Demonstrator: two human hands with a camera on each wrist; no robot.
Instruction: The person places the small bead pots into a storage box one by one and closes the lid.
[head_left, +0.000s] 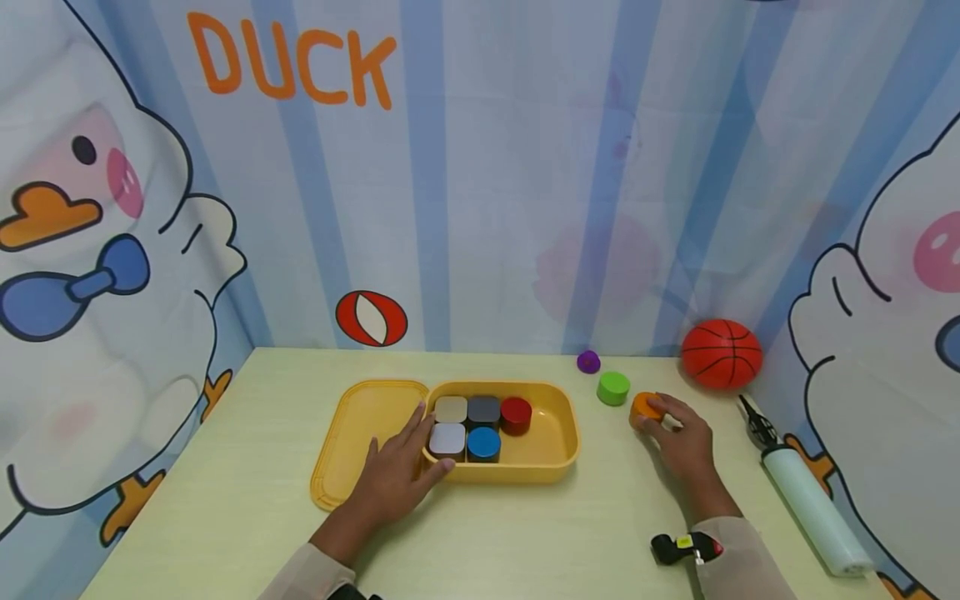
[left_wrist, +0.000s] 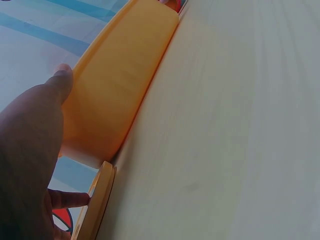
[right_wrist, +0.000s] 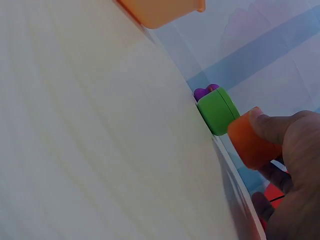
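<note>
My left hand (head_left: 393, 473) rests with straight fingers over the left end of a yellow box (head_left: 510, 474). In the left wrist view, its thumb touches the box rim and one finger touches the yellow lid (left_wrist: 97, 202). Inside the box sit a beige tub (head_left: 451, 409), a dark grey tub (head_left: 483, 410), a red tub (head_left: 516, 416), a white tub (head_left: 447, 439) and a blue tub (head_left: 483, 443). My right hand (head_left: 686, 442) pinches a small round orange tub (right_wrist: 250, 142), held slightly above the table. Beside it stands a green tub (head_left: 613, 388).
A purple object (head_left: 588, 362) lies near the table's back edge. At the back right is an orange-red basketball (head_left: 722, 354). A pale green hand pump (head_left: 813, 508) lies along the right side. A small black whistle-like object (head_left: 667, 547) is near the right sleeve.
</note>
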